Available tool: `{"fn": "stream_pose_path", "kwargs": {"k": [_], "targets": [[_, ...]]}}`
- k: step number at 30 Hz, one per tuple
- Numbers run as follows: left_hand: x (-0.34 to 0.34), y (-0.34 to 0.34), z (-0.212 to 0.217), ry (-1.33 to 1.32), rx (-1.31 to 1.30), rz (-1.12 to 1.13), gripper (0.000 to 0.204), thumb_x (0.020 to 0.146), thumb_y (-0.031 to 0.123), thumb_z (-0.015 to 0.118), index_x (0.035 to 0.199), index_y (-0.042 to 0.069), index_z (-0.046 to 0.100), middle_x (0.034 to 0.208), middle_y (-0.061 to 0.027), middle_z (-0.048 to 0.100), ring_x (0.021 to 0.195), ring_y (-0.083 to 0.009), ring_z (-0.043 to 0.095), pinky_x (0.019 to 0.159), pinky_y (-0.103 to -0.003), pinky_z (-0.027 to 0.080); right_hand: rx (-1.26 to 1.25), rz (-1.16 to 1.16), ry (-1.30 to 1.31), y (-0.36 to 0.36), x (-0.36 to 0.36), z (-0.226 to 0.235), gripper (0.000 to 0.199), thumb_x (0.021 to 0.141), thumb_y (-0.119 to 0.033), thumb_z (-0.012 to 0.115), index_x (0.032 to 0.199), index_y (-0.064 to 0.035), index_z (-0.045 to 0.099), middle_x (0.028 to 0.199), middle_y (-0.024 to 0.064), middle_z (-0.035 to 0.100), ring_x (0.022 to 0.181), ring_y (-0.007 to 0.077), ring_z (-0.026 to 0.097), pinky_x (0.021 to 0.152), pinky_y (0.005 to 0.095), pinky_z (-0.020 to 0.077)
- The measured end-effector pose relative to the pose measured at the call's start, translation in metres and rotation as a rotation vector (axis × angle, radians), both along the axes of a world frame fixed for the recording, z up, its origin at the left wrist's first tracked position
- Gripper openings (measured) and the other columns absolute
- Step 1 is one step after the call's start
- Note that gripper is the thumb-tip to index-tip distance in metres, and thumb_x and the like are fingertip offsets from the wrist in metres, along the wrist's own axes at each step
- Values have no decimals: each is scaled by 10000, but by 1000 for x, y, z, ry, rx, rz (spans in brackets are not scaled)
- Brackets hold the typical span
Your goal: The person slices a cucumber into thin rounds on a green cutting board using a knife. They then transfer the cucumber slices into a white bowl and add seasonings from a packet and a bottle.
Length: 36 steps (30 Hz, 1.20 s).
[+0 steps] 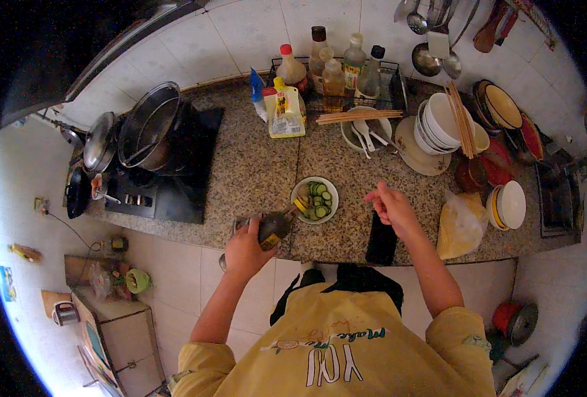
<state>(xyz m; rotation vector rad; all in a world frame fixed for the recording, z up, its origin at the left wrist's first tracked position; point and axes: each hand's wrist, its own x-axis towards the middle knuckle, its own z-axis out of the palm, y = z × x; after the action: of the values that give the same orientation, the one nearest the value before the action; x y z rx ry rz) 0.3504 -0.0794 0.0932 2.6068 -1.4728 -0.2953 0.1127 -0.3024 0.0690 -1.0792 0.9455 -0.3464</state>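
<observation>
A: Where do we start?

B: With the dark bottle (pixel 275 228). We see it tipped low over the worktop (pixel 247 162), its base toward 8 o'clock and its neck toward 2, reaching the near-left rim of the white bowl (pixel 335 202). Whether the neck touches that rim or hangs just above it, we can't tell.

A: What could catch us out?

B: Too much at once, we'd judge. If we steepened the tilt, the contents could flood the cucumber slices (pixel 321 190). And with the neck only about at the rim's 8 o'clock, a slight drawback could send drips down the bowl's outside.

A: Could we knock the bowl?

B: Possibly. Neither hand steadies it, so a nudge from the neck might slide it toward 2 o'clock. A spill running to 4 o'clock could reach the dark flat slab (pixel 381 239), perhaps a phone, near the worktop's front edge.

A: And our hands?

B: Our left hand (pixel 245 248) is at 8 o'clock from the bowl, knuckles upward, its fingers clamped around the bottle's body. Our right hand (pixel 394 206) hangs at 3 o'clock, apart from the bowl, its forearm slanting in from between 4 and 5.

A: Is that one gripping anything?

B: Its fingers are partly curled, pointing roughly toward 10 o'clock. We can't tell whether the tips are together or pinch something small.
</observation>
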Motion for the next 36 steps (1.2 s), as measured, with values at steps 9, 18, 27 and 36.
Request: {"fn": "stream_pose_path", "kwargs": {"k": [9,18,27,36], "targets": [[1,3,-2,16,-20,7,701,560,262,772,1163,104,452,910,-143,591,830,-312,590,695,-396,495,-19,20,-15,1,0,0,485,937,-426,379,878,10,583,555,-39,364,417,40,274,362,199,209],[3,4,-5,98,-112,50,647,578,278,769,1128,93,483,921,-160,588,824,-319,587,686,-403,490,7,2,-38,0,-2,0,449,935,-400,399,873,0,593,554,-41,369,424,37,283,369,194,216],[-11,-18,21,941,-391,16,568,604,172,782,1076,29,501,973,-51,585,883,-126,539,815,-303,433,-483,438,-437,31,66,57,524,850,-84,574,1329,-79,363,1120,73,565,1048,161,527,903,320,428],[-21,-59,32,1673,-546,-263,597,631,185,778,1124,28,479,987,-71,590,906,-178,575,822,-328,452,-212,405,-811,27,98,119,524,814,39,541,1278,-69,323,1132,147,552,1056,233,550,914,366,426]]}}
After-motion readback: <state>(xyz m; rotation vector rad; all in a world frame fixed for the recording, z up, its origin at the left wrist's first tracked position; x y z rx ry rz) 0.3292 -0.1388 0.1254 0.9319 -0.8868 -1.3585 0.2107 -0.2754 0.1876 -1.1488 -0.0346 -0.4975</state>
